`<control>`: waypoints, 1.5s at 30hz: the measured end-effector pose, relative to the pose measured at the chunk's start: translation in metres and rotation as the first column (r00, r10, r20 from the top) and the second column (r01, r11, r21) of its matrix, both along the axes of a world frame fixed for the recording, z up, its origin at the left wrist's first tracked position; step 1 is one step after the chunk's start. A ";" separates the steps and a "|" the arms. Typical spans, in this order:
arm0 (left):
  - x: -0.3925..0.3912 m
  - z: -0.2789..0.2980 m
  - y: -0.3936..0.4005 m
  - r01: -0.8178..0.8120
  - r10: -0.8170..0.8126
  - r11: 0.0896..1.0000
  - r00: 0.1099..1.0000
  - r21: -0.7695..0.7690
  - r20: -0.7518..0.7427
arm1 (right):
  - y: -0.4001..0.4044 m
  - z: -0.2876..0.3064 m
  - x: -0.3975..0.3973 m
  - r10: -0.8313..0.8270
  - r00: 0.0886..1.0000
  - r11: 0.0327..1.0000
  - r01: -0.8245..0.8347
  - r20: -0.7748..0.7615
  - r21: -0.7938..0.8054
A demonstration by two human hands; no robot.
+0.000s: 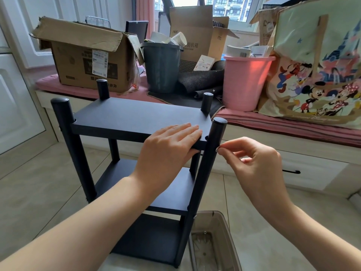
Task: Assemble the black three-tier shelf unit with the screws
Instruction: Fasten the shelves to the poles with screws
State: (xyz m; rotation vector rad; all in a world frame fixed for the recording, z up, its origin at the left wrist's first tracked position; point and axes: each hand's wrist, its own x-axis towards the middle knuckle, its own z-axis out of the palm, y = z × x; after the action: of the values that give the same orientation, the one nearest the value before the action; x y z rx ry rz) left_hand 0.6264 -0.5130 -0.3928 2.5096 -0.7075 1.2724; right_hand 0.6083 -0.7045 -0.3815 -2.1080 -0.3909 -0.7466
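Note:
The black three-tier shelf unit (pixel 125 116) stands upright on the tiled floor, with round black posts at its corners. My left hand (pixel 170 143) lies flat on the top board's near right corner, thumb curled under its edge. My right hand (pixel 252 161) pinches a small screw (pixel 217 149) between thumb and forefinger, pressed against the side of the near right post (pixel 209 165) at top-board height. Another screw head (pixel 194 216) shows lower on that post at the middle board.
A translucent plastic box (pixel 213 241) with a small screw inside sits on the floor at the shelf's right foot. Behind, a window bench holds a cardboard box (pixel 86 57), a grey bin (pixel 162 65), a pink bucket (pixel 246 81) and a cartoon tote bag (pixel 320 75).

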 end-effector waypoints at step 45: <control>0.004 0.003 -0.028 -0.264 0.266 0.964 0.961 0.028 -0.074 | -0.093 -0.098 0.048 0.213 0.680 0.957 -0.289 -0.701 0.010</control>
State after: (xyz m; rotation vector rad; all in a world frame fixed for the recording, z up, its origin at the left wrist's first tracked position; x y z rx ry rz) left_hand 0.6305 -0.5412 -0.3895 2.7227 -0.3757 1.2455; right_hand 0.6561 -0.7975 -0.4799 -2.1883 -0.2849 0.2708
